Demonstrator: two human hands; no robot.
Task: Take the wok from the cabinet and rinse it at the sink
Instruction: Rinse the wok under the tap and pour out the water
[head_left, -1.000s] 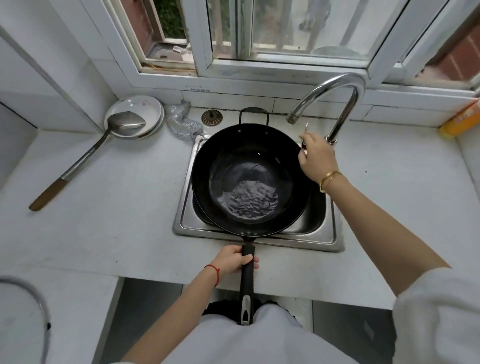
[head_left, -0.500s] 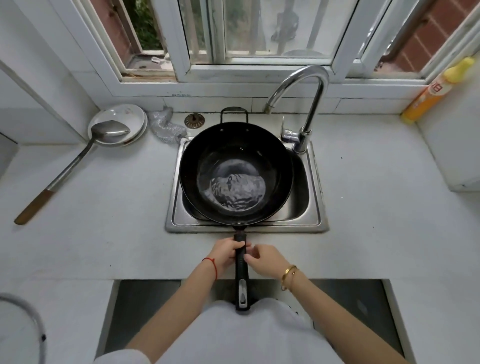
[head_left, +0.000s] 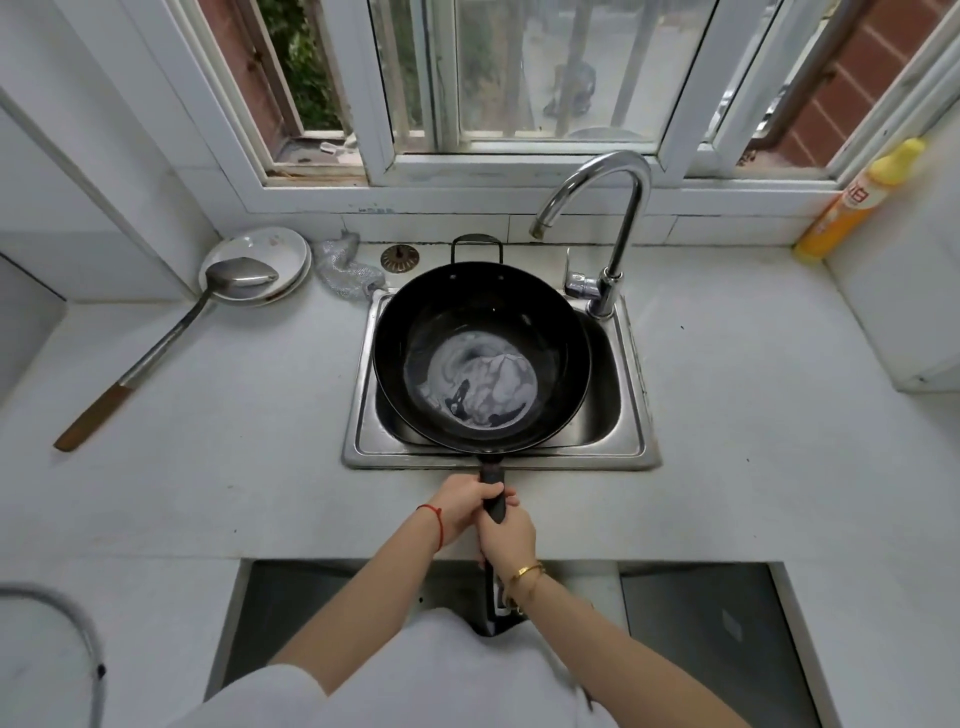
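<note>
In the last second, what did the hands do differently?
The right hand left the tap and came down to grip the wok handle behind the left hand. The left hand kept its grip; the wok stayed over the sink, holding water.

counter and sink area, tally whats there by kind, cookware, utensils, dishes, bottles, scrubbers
Cookware: 1, the wok over the sink, handle gripped by the left hand and right hand
Utensils: 1, the ladle
Dishes: 1, the plate under the ladle's bowl
Bottles: 1, the yellow bottle
Scrubbers: 1, the steel scourer
Total: 5
</note>
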